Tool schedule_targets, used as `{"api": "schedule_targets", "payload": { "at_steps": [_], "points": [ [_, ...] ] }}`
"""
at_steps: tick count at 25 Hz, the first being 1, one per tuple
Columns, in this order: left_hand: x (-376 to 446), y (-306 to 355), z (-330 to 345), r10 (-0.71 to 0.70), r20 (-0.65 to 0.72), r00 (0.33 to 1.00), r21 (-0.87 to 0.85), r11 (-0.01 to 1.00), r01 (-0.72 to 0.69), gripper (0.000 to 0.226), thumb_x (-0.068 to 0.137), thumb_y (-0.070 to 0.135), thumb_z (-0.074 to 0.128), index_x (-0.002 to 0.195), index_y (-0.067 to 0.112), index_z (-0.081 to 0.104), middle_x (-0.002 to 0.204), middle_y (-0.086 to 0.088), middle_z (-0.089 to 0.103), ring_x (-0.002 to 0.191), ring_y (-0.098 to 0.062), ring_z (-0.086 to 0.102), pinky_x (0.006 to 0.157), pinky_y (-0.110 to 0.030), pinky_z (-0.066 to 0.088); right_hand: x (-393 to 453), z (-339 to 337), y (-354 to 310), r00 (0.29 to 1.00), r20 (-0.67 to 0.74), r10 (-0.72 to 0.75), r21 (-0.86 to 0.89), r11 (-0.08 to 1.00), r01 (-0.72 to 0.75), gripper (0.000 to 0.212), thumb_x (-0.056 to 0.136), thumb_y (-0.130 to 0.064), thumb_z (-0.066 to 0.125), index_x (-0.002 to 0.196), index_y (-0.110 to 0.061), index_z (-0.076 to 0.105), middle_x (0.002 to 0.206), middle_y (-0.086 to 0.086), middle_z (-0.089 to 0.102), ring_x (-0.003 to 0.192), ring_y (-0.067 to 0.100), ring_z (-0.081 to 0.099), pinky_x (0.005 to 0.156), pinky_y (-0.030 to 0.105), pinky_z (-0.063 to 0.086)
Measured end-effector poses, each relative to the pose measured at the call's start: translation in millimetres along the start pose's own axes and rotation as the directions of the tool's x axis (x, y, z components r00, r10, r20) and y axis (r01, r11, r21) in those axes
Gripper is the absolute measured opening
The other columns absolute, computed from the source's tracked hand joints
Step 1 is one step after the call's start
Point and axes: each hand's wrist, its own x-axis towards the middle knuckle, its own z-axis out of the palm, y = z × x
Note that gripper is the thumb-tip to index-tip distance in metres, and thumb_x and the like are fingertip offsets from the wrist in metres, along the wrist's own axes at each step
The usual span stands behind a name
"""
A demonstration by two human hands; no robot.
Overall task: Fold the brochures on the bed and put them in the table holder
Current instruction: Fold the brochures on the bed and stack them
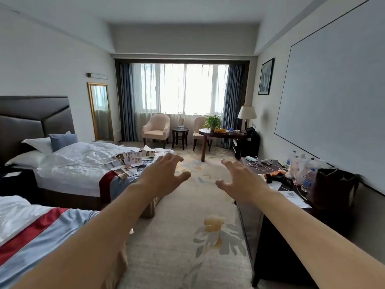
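Both hands raised, empty: left hand (164, 176), right hand (239, 180), fingers (173, 157) spread. Brochures (129, 163) scattered on bed (83, 155), well apart. We should walk closer, gather one sheet first.

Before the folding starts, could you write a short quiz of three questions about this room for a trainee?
1. True or false: the left hand already holds a brochure.
2. Where do the brochures lie? A) on the far bed B) on the carpet C) on the round table
3. Fill in: the cream armchair stands in front of the ____.

Key:
1. False. Both the left hand and the right hand are raised with fingers spread, holding nothing.
2. A, scattered near the foot end of that bed.
3. Window.
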Motion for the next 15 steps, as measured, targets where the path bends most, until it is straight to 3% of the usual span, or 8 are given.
{"api": "schedule_targets", "payload": {
  "at_steps": [7, 15],
  "points": [
    [115.4, -53.0, 53.6, 0.015, 0.06, 0.998, -0.047, 0.999, -0.012, 0.063, 0.092, 0.065, 0.046, 0.145, 0.032, 0.037, 0.154, 0.006, 0.037, 0.138, -0.017, 0.038, 0.104, -0.044, 0.042, 115.6, 43.2, 36.6, 0.999, 0.016, 0.04, -0.025, 0.999, -0.04, 0.071, 0.093, -0.061, 0.045, 0.153, -0.033, 0.019, 0.157, -0.003, 0.03, 0.142, 0.023, 0.033, 0.104, 0.049, 0.038],
    [269.0, -101.5, 144.0, -0.024, 0.141, 0.99, -0.088, 0.995, 0.037, 0.069, 0.091, 0.067, 0.046, 0.15, 0.033, 0.033, 0.156, 0.004, 0.037, 0.141, -0.017, 0.036, 0.107, -0.04, 0.036, 281.6, 92.9, 120.8, 0.999, 0.021, -0.035, -0.01, 0.999, 0.035, 0.069, 0.094, -0.06, 0.046, 0.153, -0.036, 0.021, 0.157, -0.007, 0.03, 0.142, 0.021, 0.032, 0.108, 0.047, 0.036]
  ]
}}
